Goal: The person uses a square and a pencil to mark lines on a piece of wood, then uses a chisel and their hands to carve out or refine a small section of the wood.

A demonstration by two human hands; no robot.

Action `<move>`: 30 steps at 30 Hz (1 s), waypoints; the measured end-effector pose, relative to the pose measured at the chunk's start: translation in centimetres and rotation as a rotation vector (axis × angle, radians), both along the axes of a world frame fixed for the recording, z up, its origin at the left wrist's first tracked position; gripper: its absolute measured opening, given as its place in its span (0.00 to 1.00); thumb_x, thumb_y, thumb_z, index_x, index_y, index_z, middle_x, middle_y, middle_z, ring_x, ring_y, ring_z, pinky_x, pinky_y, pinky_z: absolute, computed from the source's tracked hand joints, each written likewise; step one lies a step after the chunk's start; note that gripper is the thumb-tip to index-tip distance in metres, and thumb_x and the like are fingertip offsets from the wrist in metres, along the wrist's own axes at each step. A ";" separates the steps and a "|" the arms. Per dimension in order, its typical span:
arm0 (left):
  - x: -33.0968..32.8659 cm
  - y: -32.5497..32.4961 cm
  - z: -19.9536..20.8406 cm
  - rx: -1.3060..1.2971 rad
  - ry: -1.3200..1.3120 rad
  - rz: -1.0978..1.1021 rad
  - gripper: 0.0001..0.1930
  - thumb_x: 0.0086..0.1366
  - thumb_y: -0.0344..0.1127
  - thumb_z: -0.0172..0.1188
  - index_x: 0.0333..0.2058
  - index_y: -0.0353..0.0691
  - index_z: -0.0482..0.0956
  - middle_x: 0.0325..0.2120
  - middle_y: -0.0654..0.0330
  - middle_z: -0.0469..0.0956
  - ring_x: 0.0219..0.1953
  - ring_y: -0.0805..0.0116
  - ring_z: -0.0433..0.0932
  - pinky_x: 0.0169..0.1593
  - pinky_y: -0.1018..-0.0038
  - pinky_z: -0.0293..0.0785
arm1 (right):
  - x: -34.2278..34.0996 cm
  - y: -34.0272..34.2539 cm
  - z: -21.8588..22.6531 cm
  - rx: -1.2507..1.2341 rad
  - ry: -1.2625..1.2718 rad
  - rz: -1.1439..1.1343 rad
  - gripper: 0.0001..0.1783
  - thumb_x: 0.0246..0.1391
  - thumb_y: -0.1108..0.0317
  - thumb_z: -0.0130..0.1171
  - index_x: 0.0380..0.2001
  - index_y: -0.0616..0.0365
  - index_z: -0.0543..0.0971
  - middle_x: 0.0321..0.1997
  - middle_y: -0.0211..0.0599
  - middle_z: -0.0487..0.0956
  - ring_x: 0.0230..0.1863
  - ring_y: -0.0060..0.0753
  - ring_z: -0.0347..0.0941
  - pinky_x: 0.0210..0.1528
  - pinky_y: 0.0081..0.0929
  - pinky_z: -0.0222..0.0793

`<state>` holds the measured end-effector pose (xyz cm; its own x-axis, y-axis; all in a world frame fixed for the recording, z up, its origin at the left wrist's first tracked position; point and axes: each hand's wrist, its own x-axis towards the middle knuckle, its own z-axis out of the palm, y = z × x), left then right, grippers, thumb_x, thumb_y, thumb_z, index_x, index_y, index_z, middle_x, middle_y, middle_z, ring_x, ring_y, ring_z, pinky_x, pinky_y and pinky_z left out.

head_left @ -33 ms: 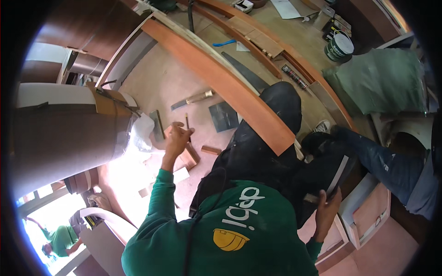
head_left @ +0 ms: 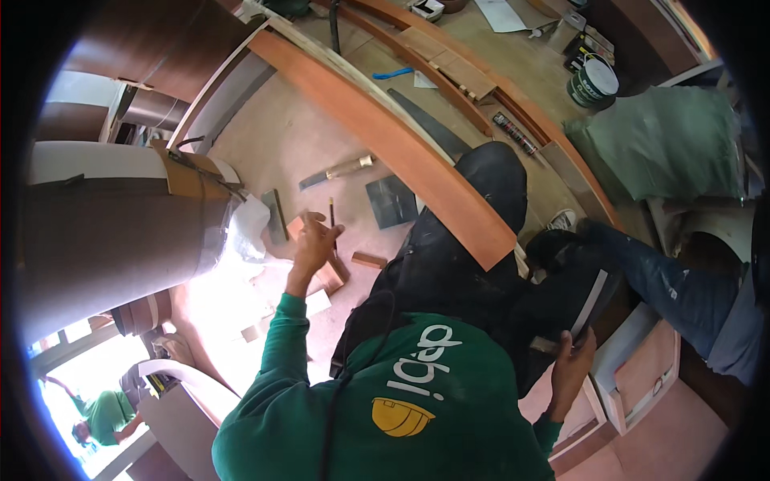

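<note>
**Over the pale floor, a pencil in the left hand and a pale strip in the right**

Here on the left, above the pale floor (head_left: 249, 136), the left hand (head_left: 315, 242) is in the air, its fingers bent and drawn close around a slim pencil (head_left: 332, 210)! The pencil stands nearly upright in the view, its top clear of the fingers. Just below the hand in the picture lies a brown block (head_left: 331, 276), partly hidden by it, with a smaller stick (head_left: 369, 260) beside that.

Across to the right, and the right hand (head_left: 573, 365) is closed, thumb uppermost, at the lower end of a pale strip (head_left: 590, 303), which slants up over the dark trousers. A short, light piece (head_left: 543, 345) sits just beside the thumb; whether it joins the strip, I cannot tell.

Through the middle sweeps the big one, a long orange board (head_left: 385, 152), running from upper left down over the raised leg (head_left: 501, 180), neither hand on it!

Between board and left hand, on the floor: a bladed tool (head_left: 337, 171) with a light handle, a dark plate (head_left: 391, 202) and a narrow grey-green bar (head_left: 274, 214). Beyond the board lie a blue tool (head_left: 392, 74) and a tube (head_left: 514, 134), with a bucket (head_left: 592, 83) farther right. At the left looms a large roll (head_left: 120, 224); at lower left, another person (head_left: 111, 417) in green.
</note>
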<state>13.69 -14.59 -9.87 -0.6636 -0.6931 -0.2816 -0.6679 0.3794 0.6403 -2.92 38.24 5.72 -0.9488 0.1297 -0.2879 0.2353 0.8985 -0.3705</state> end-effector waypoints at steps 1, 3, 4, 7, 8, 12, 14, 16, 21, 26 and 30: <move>0.1 0.6 -1.0 -0.062 0.064 -0.068 0.25 0.67 0.39 0.72 0.50 0.32 0.68 0.25 0.42 0.84 0.31 0.41 0.86 0.38 0.52 0.80 | -0.3 0.1 0.0 0.018 -0.028 0.024 0.33 0.71 0.57 0.63 0.67 0.72 0.71 0.58 0.62 0.78 0.57 0.62 0.78 0.59 0.44 0.73; 0.9 1.1 -2.2 -0.030 0.085 -0.110 0.24 0.67 0.38 0.71 0.50 0.32 0.67 0.26 0.41 0.84 0.30 0.38 0.85 0.37 0.49 0.79 | -1.2 1.1 -0.5 0.051 -0.084 0.071 0.28 0.72 0.61 0.61 0.65 0.73 0.72 0.56 0.61 0.79 0.53 0.61 0.79 0.57 0.43 0.73; 0.9 1.4 -2.8 -0.068 0.079 -0.124 0.23 0.67 0.38 0.71 0.50 0.32 0.68 0.27 0.41 0.84 0.31 0.38 0.85 0.38 0.49 0.79 | -1.4 1.8 -1.0 0.033 -0.005 0.114 0.26 0.72 0.63 0.60 0.63 0.72 0.72 0.54 0.61 0.79 0.52 0.59 0.79 0.58 0.43 0.73; 0.8 2.5 -3.8 -0.268 0.106 -0.166 0.22 0.68 0.38 0.70 0.50 0.31 0.70 0.32 0.41 0.83 0.34 0.38 0.84 0.40 0.50 0.79 | -1.3 3.2 -2.3 0.063 0.255 0.245 0.21 0.73 0.66 0.57 0.61 0.71 0.73 0.51 0.59 0.80 0.50 0.57 0.78 0.58 0.43 0.73; 0.1 2.8 -3.2 -0.390 0.156 -0.188 0.22 0.68 0.38 0.70 0.51 0.31 0.71 0.35 0.41 0.83 0.35 0.38 0.83 0.41 0.51 0.79 | -1.7 2.9 -2.4 0.132 0.363 0.276 0.21 0.73 0.66 0.57 0.60 0.70 0.74 0.51 0.59 0.80 0.49 0.58 0.78 0.58 0.43 0.73; -3.0 4.6 0.0 0.128 0.187 0.022 0.27 0.74 0.49 0.66 0.56 0.30 0.73 0.43 0.44 0.80 0.44 0.53 0.82 0.47 0.61 0.79 | -4.2 -2.7 1.4 -0.277 0.200 0.101 0.21 0.76 0.59 0.56 0.61 0.64 0.73 0.49 0.43 0.80 0.49 0.36 0.76 0.57 0.33 0.72; -5.6 6.7 3.4 0.553 0.300 0.106 0.32 0.77 0.58 0.61 0.60 0.31 0.72 0.43 0.52 0.80 0.45 0.66 0.79 0.47 0.67 0.79 | -6.2 -5.8 1.8 -0.355 0.279 0.197 0.20 0.76 0.59 0.55 0.58 0.65 0.75 0.44 0.43 0.81 0.46 0.34 0.76 0.55 0.33 0.70; -7.0 7.7 4.3 0.625 0.221 0.021 0.32 0.78 0.59 0.59 0.61 0.33 0.72 0.44 0.53 0.80 0.45 0.66 0.79 0.47 0.68 0.80 | -8.0 -8.5 3.1 -0.474 0.169 0.251 0.17 0.75 0.62 0.55 0.56 0.65 0.76 0.42 0.37 0.79 0.45 0.27 0.73 0.54 0.28 0.69; -9.4 9.6 9.5 0.763 0.258 0.003 0.36 0.79 0.64 0.52 0.67 0.37 0.69 0.52 0.53 0.80 0.52 0.65 0.77 0.52 0.69 0.78 | -9.1 -15.5 5.9 -0.816 0.027 0.359 0.14 0.75 0.64 0.55 0.53 0.63 0.78 0.39 0.29 0.77 0.44 0.19 0.72 0.47 0.23 0.69; -8.1 10.3 11.6 0.915 0.654 -0.144 0.30 0.84 0.53 0.49 0.71 0.36 0.64 0.56 0.55 0.78 0.57 0.66 0.77 0.63 0.70 0.69 | -6.3 -25.7 1.3 -0.836 -0.141 0.793 0.13 0.73 0.68 0.57 0.55 0.62 0.78 0.40 0.37 0.79 0.40 0.24 0.75 0.44 0.29 0.74; -5.4 9.0 8.1 0.731 0.517 0.076 0.21 0.84 0.42 0.52 0.66 0.34 0.69 0.44 0.58 0.83 0.46 0.68 0.83 0.51 0.74 0.78 | -3.7 -28.7 -1.1 -0.947 -0.291 1.027 0.15 0.68 0.70 0.60 0.54 0.66 0.77 0.43 0.54 0.81 0.44 0.54 0.82 0.48 0.43 0.77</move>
<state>8.25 -5.63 -1.79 -0.7893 -0.5051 -0.3491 -0.2364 -0.2748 0.9320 -6.65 9.55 4.61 -0.3950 -0.9157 -0.0736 -0.1869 0.1585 -0.9695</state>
